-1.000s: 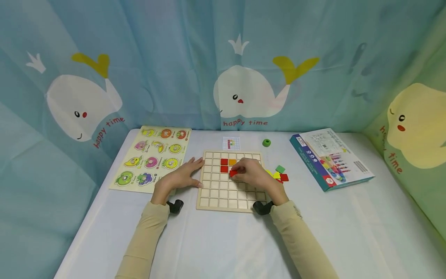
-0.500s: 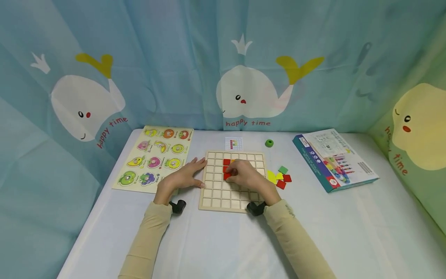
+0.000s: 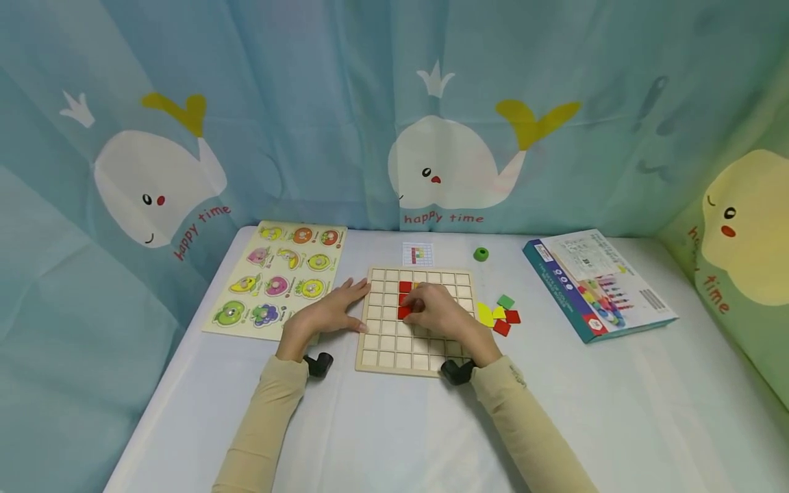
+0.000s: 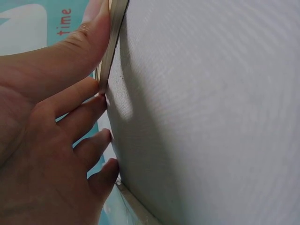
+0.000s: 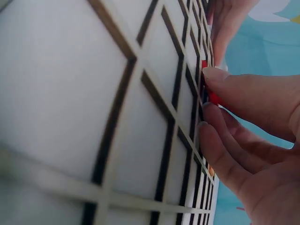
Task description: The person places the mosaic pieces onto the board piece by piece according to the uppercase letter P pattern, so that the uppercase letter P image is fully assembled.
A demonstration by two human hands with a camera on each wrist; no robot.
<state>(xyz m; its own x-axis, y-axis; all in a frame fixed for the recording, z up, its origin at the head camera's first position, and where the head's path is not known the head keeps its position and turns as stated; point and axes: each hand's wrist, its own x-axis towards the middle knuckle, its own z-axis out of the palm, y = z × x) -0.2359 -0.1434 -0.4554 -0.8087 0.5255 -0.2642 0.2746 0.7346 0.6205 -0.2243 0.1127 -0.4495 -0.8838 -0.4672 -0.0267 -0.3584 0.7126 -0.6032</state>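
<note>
In the head view my right hand (image 3: pixel 442 313) is over the gridded wooden board (image 3: pixel 387 342), thumb and fingertips pinching a red square tile (image 3: pixel 403 313). That tile lies at a cell just below two other red tiles (image 3: pixel 405 287). An orange-yellow tile (image 3: pixel 416 285) beside the top one is mostly covered by the fingers. From the right wrist view, red (image 5: pixel 214 97) shows between thumb and fingers, close to the board surface. My left hand (image 3: pixel 327 311) rests against the board's left edge with its fingers spread; the left wrist view shows thumb and fingertips touching that wooden edge (image 4: pixel 112 47).
Loose red, yellow and green pieces (image 3: pixel 502 329) lie right of the board. Behind it are a small pattern card (image 3: pixel 418 254) and a green bead (image 3: pixel 481 254). A fruit puzzle board (image 3: pixel 212 325) stands left, a game box (image 3: pixel 600 284) right.
My right hand has moved slightly left and down across the board, bringing the red tile under the other two red ones. My left hand stays at the board's edge. The view shifted slightly.
</note>
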